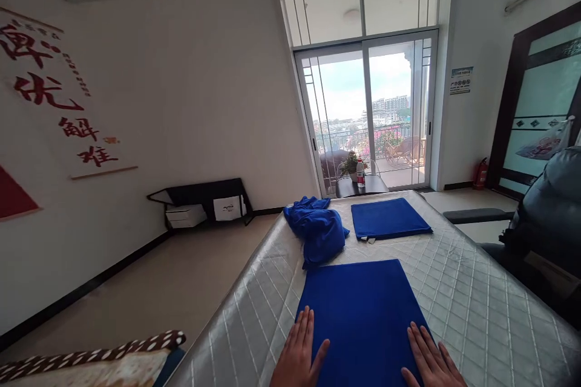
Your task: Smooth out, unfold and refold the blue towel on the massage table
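Observation:
A blue cloth (358,308) lies flat and smooth on the quilted silver mattress (463,290) in front of me. On its left edge rests my left hand (299,347), fingers stretched out and thumb apart. My right hand (431,355) lies flat at the opposite edge, its fingers also extended. Neither hand grips anything. Just beyond the cloth's far left corner is a crumpled heap of blue cloth (320,230). Farther back on the right sits a neatly folded blue cloth (390,217) with small white tags at its near edge.
Past the mattress's far end, a small dark table (365,186) holds a bottle (360,174) and a potted plant (349,163). A dark leather chair (549,211) stands at the right. On the left floor, a black rack (209,196) holds white boxes. Patterned bedding (104,360) shows at lower left.

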The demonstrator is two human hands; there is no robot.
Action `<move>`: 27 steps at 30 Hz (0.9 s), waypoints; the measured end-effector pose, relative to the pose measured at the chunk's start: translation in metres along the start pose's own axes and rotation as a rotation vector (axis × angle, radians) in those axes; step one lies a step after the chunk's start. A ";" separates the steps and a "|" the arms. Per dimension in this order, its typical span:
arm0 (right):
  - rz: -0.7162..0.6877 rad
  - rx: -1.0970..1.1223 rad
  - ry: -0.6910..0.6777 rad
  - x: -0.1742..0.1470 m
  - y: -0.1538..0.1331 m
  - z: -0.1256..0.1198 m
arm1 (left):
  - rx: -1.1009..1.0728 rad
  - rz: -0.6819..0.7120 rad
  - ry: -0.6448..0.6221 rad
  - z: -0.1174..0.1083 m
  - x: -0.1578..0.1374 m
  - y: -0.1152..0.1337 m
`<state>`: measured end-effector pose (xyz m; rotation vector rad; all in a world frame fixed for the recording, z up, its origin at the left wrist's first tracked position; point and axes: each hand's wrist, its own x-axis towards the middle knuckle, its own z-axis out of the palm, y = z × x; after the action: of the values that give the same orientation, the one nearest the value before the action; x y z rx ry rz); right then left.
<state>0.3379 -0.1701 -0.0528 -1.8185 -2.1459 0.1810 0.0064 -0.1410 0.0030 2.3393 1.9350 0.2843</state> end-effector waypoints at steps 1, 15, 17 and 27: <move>0.005 -0.003 0.007 -0.001 -0.002 0.000 | -0.001 0.066 0.005 0.002 0.001 0.013; -0.162 -0.123 0.154 -0.006 0.020 0.028 | -0.076 0.613 0.093 0.052 0.021 0.151; -0.117 -0.099 0.127 -0.005 0.013 0.023 | -0.059 0.564 0.059 0.049 0.017 0.133; -0.045 -0.062 0.088 -0.003 0.008 0.017 | -0.025 -0.106 -0.117 0.002 -0.035 -0.008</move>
<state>0.3405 -0.1698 -0.0721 -1.7750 -2.1513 0.0243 -0.0071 -0.1734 -0.0036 2.1763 1.9787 0.1581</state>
